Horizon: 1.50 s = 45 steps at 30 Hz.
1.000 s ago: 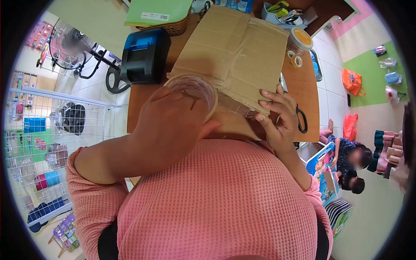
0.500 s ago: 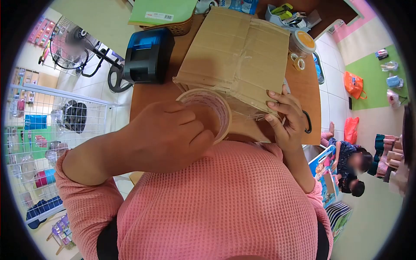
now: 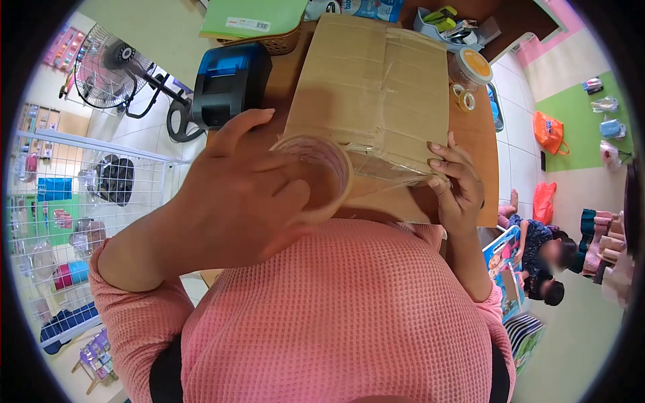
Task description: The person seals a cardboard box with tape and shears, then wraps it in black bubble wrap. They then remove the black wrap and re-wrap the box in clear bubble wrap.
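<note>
A brown cardboard box (image 3: 363, 74) sits on the table in front of me, with glossy clear tape over its seam and near edge. My left hand (image 3: 235, 195) holds a wide roll of tape (image 3: 342, 164) by its ring, some fingers curled into the hollow and the index finger stretched out; motion blurs it slightly. The roll is at the box's near left corner. At the near right corner, my right hand (image 3: 458, 185) grips the box's edge, fingertips on top and thumb at the near side.
Left of the box stands a black and blue label printer (image 3: 228, 84), behind it a basket (image 3: 279, 44) with green folders. To the right are a lidded jar (image 3: 470, 67) and small tape rolls (image 3: 465, 101). A fan (image 3: 107, 67) stands left; people sit on the right.
The box has turned slightly and its near left corner has shifted right. My right hand moved a little right with it. My left index finger has lifted and stretched out; the roll has shifted slightly left.
</note>
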Each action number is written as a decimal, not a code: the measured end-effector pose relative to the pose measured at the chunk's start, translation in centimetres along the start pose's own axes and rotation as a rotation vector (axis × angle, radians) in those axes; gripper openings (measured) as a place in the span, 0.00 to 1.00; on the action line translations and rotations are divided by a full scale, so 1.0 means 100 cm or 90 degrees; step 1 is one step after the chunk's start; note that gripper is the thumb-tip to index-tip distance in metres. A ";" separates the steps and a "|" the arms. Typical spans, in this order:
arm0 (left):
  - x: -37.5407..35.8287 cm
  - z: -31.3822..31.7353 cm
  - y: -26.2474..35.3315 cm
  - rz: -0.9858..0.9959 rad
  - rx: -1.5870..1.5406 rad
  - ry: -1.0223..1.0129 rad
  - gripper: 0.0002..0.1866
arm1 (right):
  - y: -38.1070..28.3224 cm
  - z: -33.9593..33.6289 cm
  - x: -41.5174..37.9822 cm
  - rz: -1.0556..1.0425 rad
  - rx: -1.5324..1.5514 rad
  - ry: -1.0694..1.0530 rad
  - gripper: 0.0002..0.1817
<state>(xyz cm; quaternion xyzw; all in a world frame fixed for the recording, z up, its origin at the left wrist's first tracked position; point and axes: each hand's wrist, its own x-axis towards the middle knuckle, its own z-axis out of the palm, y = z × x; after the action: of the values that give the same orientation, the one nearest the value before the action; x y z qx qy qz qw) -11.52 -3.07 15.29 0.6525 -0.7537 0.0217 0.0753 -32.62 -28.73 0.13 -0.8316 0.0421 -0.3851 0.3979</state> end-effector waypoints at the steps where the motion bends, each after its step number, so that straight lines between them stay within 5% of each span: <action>1: -0.002 -0.001 0.000 0.001 0.000 0.000 0.19 | 0.000 -0.001 0.001 0.000 -0.001 0.001 0.11; 12: -0.022 0.007 -0.008 -0.099 0.039 0.029 0.26 | 0.000 -0.006 0.003 -0.002 -0.010 -0.029 0.11; 30: -0.031 0.038 -0.012 -0.277 0.087 0.207 0.20 | 0.003 -0.006 0.002 0.008 0.012 -0.019 0.10; 45: -0.032 0.094 -0.049 -0.177 0.243 0.395 0.20 | 0.005 -0.007 0.004 0.010 0.008 -0.015 0.08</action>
<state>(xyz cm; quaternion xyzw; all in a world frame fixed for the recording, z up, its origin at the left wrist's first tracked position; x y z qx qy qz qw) -7.10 -1.92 5.22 0.7129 -0.5823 0.3473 0.1792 -32.72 -29.67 0.25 -0.8333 0.0416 -0.3725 0.4064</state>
